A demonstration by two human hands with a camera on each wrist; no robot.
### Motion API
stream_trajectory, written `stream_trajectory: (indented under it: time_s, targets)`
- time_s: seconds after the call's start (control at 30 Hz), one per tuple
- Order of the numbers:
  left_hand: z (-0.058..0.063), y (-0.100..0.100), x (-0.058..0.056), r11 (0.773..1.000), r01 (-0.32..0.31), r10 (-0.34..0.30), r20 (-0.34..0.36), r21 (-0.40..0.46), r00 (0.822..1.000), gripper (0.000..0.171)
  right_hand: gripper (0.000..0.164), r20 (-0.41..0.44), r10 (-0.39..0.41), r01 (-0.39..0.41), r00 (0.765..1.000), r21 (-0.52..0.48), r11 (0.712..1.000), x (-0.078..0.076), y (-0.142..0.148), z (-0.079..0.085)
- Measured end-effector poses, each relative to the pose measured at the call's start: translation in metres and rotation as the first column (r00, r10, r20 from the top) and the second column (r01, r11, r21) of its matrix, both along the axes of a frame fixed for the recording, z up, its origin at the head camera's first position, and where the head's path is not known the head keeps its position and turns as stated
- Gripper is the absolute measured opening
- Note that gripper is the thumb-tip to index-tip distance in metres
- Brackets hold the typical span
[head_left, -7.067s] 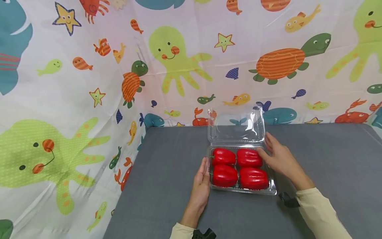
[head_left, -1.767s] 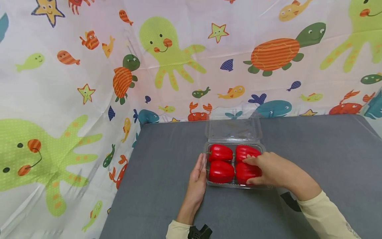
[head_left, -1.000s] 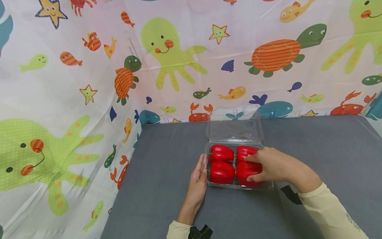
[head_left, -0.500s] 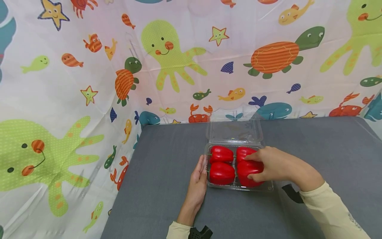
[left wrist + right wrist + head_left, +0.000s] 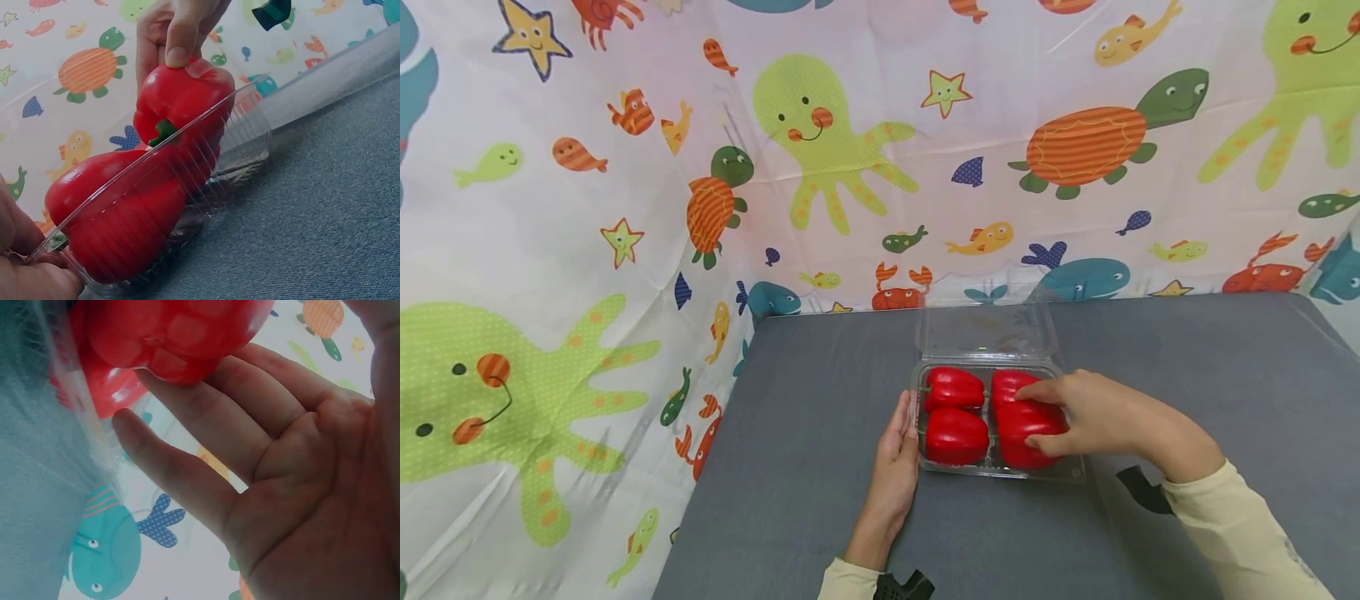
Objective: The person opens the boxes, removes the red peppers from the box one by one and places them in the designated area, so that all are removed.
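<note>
From my remote station, I read the right hand (image 5: pixel 1097 417) as grasping the near-right red bell pepper (image 5: pixel 1032 435) between thumb and fingers. The pepper is at the near right of the clear plastic clamshell container (image 5: pixel 1069 472); the left wrist view shows it projecting above the rim. I read the left hand (image 5: pixel 889 471) as pinching the container's left edge. Three further red bell peppers lie inside: far left (image 5: pixel 953 389), near left (image 5: pixel 957 437) and far right (image 5: pixel 1006 385). The transparent lid (image 5: pixel 985 332) is folded back at the far side. The container rests on a grey-covered table (image 5: pixel 820 433), before a sea-animal-print curtain (image 5: pixel 880 33).
</note>
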State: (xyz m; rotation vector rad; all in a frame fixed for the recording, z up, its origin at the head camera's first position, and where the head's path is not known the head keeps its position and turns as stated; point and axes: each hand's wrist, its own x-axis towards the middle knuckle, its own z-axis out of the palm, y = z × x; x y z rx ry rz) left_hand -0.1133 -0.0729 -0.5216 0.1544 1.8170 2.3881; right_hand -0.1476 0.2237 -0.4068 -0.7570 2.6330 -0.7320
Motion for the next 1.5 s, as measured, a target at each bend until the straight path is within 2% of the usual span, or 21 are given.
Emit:
stream_trajectory:
  time_s: [0.37, 0.7, 1.03, 1.5]
  targets:
    - [-0.001, 0.000, 0.000, 0.999, -0.025, 0.025, -0.001, -0.020, 1.000, 0.062, 0.075, 0.053, -0.010, 0.013, 0.999, -0.054, 0.998, 0.005, 0.006, -0.003]
    - [-0.004, 0.000, 0.001, 0.999, -0.026, 0.027, 0.003, -0.020, 1.000, 0.063, 0.078, 0.061, -0.037, 0.042, 0.997, -0.089, 0.995, 0.010, 0.012, -0.004]
    - [-0.004, 0.000, 0.001, 0.999, -0.028, 0.028, 0.004, -0.016, 1.000, 0.062, 0.073, -0.096, -0.040, 0.028, 0.995, -0.122, 0.992, 0.014, 0.022, -0.004]
    - [-0.003, -0.001, 0.002, 1.000, -0.017, 0.017, 0.016, -0.020, 1.000, 0.063, 0.076, -0.173, -0.086, 0.059, 0.981, -0.154, 0.986, 0.014, 0.031, -0.006]
